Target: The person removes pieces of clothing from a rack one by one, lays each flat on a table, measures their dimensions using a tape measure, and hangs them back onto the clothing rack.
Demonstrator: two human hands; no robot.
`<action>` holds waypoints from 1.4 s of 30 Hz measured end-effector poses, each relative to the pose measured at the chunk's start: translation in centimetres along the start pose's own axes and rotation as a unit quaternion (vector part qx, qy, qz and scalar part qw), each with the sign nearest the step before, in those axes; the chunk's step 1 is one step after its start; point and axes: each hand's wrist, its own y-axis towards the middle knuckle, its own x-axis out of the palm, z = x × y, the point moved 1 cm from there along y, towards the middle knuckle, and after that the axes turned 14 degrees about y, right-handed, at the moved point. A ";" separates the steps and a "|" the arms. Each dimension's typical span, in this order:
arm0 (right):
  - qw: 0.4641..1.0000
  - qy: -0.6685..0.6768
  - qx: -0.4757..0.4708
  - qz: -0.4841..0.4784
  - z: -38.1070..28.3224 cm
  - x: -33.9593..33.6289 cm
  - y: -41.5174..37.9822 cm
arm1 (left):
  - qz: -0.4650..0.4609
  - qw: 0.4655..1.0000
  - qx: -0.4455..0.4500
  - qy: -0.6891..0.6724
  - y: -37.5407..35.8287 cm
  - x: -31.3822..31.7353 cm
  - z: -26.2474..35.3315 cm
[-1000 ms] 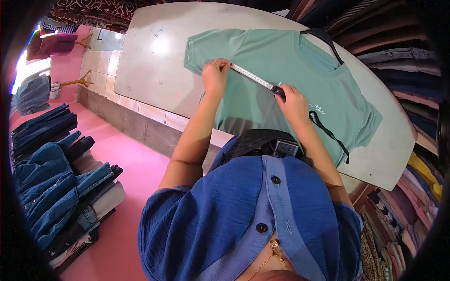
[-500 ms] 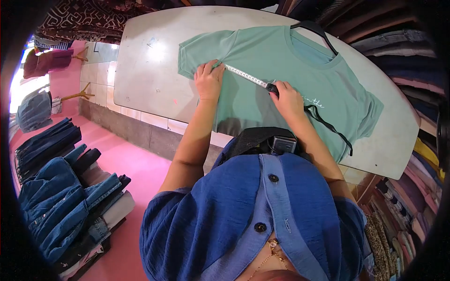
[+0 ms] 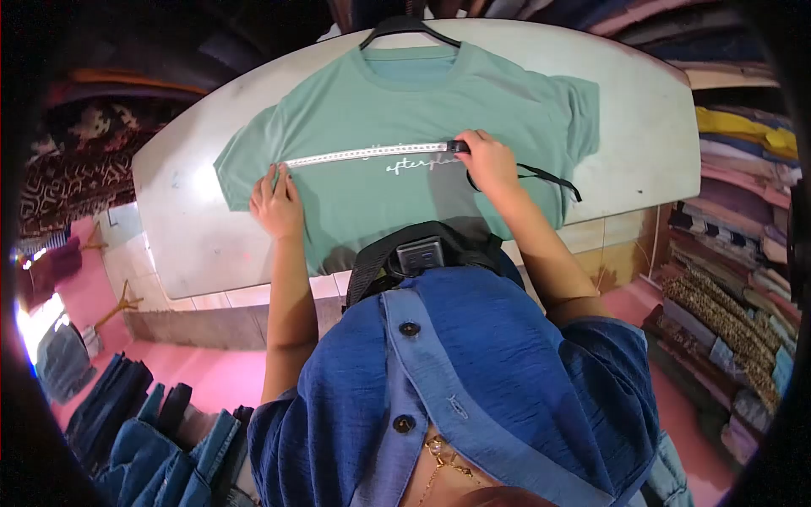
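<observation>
A green T-shirt (image 3: 355, 203) with white script lettering lies spread on the white table, a black hanger (image 3: 410, 28) in its neck. Across its chest runs a white tape measure (image 3: 363, 154), pulled out of a small black case. My right hand (image 3: 492, 166) is closed around that case, and a black wrist strap (image 3: 545, 175) trails from it to the right. Near the armpit of the left-hand sleeve, my left hand (image 3: 277, 203) presses the tape's end against the shirt with its fingertips.
The white table (image 3: 642, 144) has a rounded far edge. Folded clothes (image 3: 735, 194) are stacked on shelves to the right, with patterned garments (image 3: 76, 169) at the left. Jeans (image 3: 152, 439) hang at the lower left above a pink floor.
My view has turned to the right. The right hand has drawn the case farther from the left hand, so more tape shows, while the left hand stays by the armpit.
</observation>
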 end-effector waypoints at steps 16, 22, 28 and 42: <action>0.974 -0.036 0.207 0.084 12.3 -12.4 -3.3 | -0.022 1.000 0.003 0.004 -0.2 0.0 0.2; 0.975 -0.051 0.210 0.058 13.8 -12.7 -2.0 | -0.062 0.998 -0.011 -0.006 -0.4 0.2 0.1; 0.980 -0.017 0.185 0.068 15.3 -13.5 -2.2 | -0.031 0.999 -0.010 0.008 0.0 0.0 0.3; 0.983 0.048 0.169 0.048 16.4 -13.6 -2.1 | -0.038 0.999 -0.021 -0.013 -0.2 0.2 0.2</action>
